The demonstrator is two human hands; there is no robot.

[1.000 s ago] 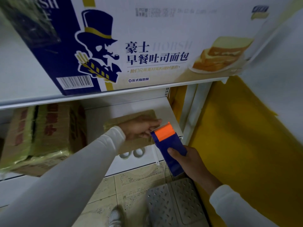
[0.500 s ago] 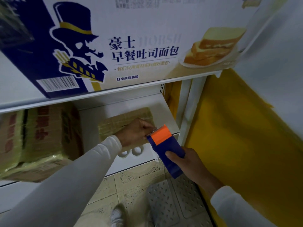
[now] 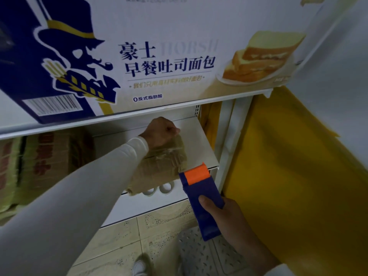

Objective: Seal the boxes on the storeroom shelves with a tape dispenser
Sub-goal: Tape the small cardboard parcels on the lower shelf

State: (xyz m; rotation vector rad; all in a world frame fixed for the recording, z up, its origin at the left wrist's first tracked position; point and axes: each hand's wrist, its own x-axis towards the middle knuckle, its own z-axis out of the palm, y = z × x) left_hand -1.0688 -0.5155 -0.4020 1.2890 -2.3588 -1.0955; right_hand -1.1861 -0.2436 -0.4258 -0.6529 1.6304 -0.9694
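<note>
At the centre of the frame the left hand (image 3: 161, 132) reached into the lower white metal shelf (image 3: 201, 148), under the shelf edge above, and lay on the far end of a flat brown cardboard box wrapped in glossy tape (image 3: 159, 168). Its fingers looked curled over the box's back edge, though the knuckles hid the fingertips, so whether it gripped the edge or merely pressed could not be told for certain. That hold likely served to steady the box, or draw it towards the shelf front, so that tape could be laid on it.

Lower right of centre, the right hand (image 3: 225, 218) was wrapped around the blue plastic tape dispenser with an orange head (image 3: 201, 198), thumb on its top face. The orange head pointed up and away, sitting just at the near right corner of the box; contact between them could not be confirmed. Holding it by the rear of the body probably kept the cutting end free to meet the cardboard.

Across the top of the frame stood a large white and navy printed bread carton (image 3: 159, 56) on the upper shelf. At the left edge sat blurred brown cartons bound in yellowish tape (image 3: 29, 166). A yellow sheet (image 3: 288, 166) filled the right side, and tiled floor (image 3: 127, 240) showed below.
</note>
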